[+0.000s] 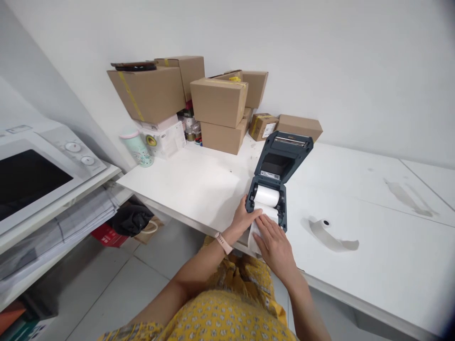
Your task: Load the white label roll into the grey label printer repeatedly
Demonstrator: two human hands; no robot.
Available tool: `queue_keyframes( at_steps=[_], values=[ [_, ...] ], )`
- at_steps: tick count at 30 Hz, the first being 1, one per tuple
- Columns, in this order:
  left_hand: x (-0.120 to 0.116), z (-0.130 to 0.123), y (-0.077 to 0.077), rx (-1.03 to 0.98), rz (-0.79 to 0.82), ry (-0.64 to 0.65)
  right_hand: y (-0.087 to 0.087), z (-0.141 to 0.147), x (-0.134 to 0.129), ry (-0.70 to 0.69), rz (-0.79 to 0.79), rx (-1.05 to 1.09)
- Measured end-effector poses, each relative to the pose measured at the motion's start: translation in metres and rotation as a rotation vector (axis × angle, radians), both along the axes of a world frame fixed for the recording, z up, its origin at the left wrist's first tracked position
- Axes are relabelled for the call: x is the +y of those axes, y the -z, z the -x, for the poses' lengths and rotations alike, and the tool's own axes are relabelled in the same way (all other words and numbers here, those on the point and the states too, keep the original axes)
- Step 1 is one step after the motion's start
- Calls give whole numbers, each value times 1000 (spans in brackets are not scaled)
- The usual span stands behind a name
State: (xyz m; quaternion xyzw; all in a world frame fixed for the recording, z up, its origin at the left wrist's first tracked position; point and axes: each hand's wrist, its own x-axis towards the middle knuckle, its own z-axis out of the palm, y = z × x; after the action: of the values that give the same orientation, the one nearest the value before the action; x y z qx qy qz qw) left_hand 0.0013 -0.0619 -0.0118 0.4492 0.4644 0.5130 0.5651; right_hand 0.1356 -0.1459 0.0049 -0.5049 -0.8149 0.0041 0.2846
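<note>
A dark grey label printer point(284, 156) stands near the table's front edge with its lid tilted up and back. Inside lies a white paper roll point(266, 195), and its paper strip point(253, 239) runs forward over the front of the printer and hangs past the table edge. My left hand point(245, 219) grips the printer's left front side, its thumb resting on the strip. Stretched fingers of my right hand point(275, 239) lie flat on the strip at the front, close beside the left thumb. The hands hide part of the printer's front.
Cardboard boxes point(220, 102) are stacked along the wall. A mint tumbler point(138, 148) stands at the table's left end. On the right lies a small, partly unrolled paper roll point(329, 234). A microwave point(42, 166) sits on a shelf to the left.
</note>
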Motion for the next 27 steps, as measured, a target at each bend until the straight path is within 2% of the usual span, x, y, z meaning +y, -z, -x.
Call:
queue_keyframes(
  at_steps=[3,5,6,7,9,10,11,13,15,16,18,20,23,27],
  values=[
    [-23,5,1,-85,6,58,-22,-20,0,-135,194,132],
    [-31,8,0,-145,13,111,-44,-40,14,-122,285,287],
    [-34,10,-1,-173,13,137,-56,-50,28,-44,253,376],
    [-35,11,-2,-195,10,161,-68,-60,45,71,146,457],
    [-36,12,-6,-221,-12,196,-93,-75,91,303,-81,532],
    [-35,13,-7,-220,-22,209,-105,-80,116,354,-154,527],
    [-35,13,-8,-213,-26,216,-116,-84,142,365,-195,508],
    [-35,15,-10,-192,-24,223,-135,-86,186,331,-173,535],
    [-35,18,-9,-176,-27,228,-147,-83,211,271,-61,632],
    [-35,19,-9,-172,-32,235,-150,-81,215,252,-23,671],
    [-35,21,-8,-166,-46,259,-149,-73,206,225,-31,715],
    [-35,23,-7,-161,-53,287,-138,-64,177,223,-120,741],
    [-35,24,-5,-166,-85,305,-109,-51,122,202,-200,716],
    [-36,22,1,-126,-133,275,-61,-39,62,37,-182,510]
  ],
)
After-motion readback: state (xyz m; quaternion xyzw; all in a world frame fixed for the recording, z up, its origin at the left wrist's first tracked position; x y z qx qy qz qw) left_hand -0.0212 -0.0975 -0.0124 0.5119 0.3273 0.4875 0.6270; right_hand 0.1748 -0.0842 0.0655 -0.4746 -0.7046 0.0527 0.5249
